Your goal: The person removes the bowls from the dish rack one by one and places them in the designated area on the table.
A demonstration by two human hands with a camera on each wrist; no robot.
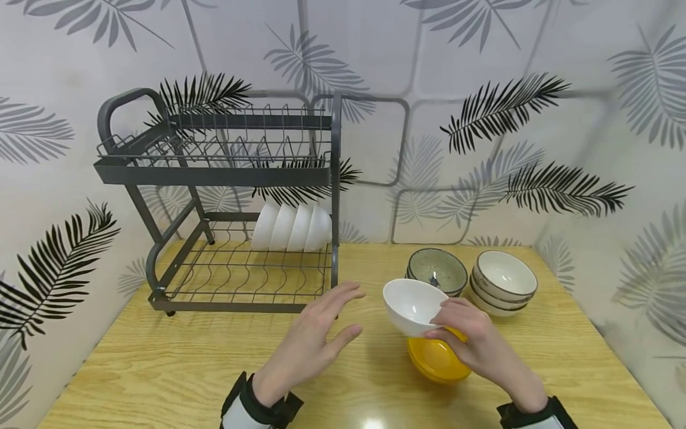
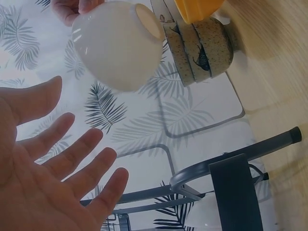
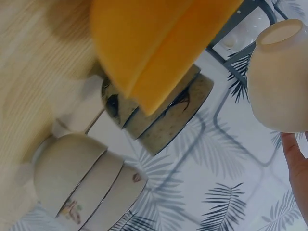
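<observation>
My right hand [image 1: 471, 336] pinches a white bowl [image 1: 409, 304] by its right rim, thumb underneath and fingers over the edge. The bowl is tilted and hangs above the yellow bowls [image 1: 440, 360], overlapping them in the head view. Its round underside with the foot ring shows in the left wrist view as the white bowl [image 2: 115, 48]. To its left, my left hand [image 1: 313, 336] is held out with spread fingers and nothing in it. In the left wrist view, the left hand [image 2: 57, 159] shows its palm, a little apart from the bowl.
A dark two-tier dish rack [image 1: 214, 176] stands at the left. Several white bowls [image 1: 292, 227] stand on edge in its lower tier. Behind the held bowl is a stack of speckled green bowls [image 1: 439, 268]; right of it, a stack of cream bowls [image 1: 504, 277]. All are on a wooden table [image 1: 177, 363].
</observation>
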